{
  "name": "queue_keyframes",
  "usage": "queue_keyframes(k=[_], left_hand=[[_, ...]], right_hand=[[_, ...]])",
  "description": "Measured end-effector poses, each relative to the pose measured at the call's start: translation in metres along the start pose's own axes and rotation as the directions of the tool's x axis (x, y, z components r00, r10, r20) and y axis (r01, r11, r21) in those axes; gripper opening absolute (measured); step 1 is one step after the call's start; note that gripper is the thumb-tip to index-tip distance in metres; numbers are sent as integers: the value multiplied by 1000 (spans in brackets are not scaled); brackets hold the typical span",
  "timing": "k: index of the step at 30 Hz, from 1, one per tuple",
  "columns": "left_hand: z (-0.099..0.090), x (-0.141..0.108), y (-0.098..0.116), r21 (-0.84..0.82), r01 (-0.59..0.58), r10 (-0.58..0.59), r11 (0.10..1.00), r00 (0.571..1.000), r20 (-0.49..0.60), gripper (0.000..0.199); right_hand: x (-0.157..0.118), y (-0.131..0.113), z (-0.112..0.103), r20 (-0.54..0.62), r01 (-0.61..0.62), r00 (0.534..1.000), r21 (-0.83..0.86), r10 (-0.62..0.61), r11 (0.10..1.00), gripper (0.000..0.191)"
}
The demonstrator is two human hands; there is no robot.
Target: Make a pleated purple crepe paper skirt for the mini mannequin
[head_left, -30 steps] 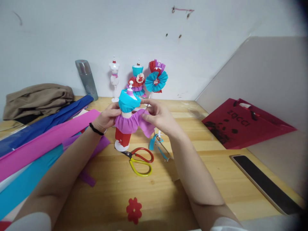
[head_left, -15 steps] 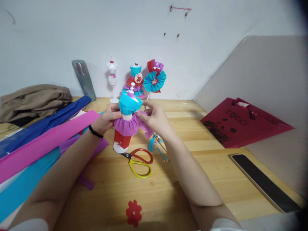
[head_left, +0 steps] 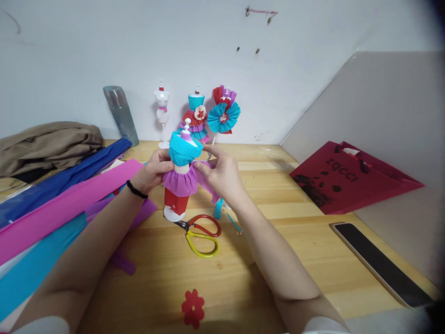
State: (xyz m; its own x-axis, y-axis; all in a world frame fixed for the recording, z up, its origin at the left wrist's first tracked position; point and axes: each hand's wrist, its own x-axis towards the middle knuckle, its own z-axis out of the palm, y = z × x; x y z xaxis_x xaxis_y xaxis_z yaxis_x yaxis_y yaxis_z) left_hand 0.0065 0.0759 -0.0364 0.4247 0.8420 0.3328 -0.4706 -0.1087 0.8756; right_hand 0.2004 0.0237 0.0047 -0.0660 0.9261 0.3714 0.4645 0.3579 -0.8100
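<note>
A small dress-form mannequin (head_left: 181,157) stands on its white round base, dressed in a turquoise top, a gathered purple strip at the waist and a red skirt. My left hand (head_left: 155,170) is closed on the left side of its waist, thumb at the top of the purple gathers. On the right side, my right hand (head_left: 220,171) pinches the loose end of the purple crepe paper strip (head_left: 206,181). Scissors (head_left: 201,235) with one red and one yellow handle lie just in front of the base. A red paper flower (head_left: 193,309) rests nearer to me.
Behind are a bare white mannequin (head_left: 162,111), a dressed one (head_left: 196,104) and one with a blue rosette (head_left: 223,118). Coloured paper sheets (head_left: 69,199), brown cloth (head_left: 52,144) and a flask (head_left: 121,113) are left. A red bag (head_left: 347,181) and phone (head_left: 378,264) are right.
The mannequin's top has tilted slightly left and down, while its base stays put. My right hand has shifted a little left with the purple strip.
</note>
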Motion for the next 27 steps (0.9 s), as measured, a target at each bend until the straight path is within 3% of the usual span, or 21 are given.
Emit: queue_keyframes(k=[16, 27], left_hand=[[0, 0, 2, -3, 17, -17, 1000, 999, -38, 48], [-1, 0, 2, 24, 3, -3, 1000, 1000, -9, 43]], right_hand=[[0, 1, -1, 14, 16, 1000, -57, -16, 998, 52], [1, 3, -2, -25, 12, 1000, -136, -15, 991, 50]])
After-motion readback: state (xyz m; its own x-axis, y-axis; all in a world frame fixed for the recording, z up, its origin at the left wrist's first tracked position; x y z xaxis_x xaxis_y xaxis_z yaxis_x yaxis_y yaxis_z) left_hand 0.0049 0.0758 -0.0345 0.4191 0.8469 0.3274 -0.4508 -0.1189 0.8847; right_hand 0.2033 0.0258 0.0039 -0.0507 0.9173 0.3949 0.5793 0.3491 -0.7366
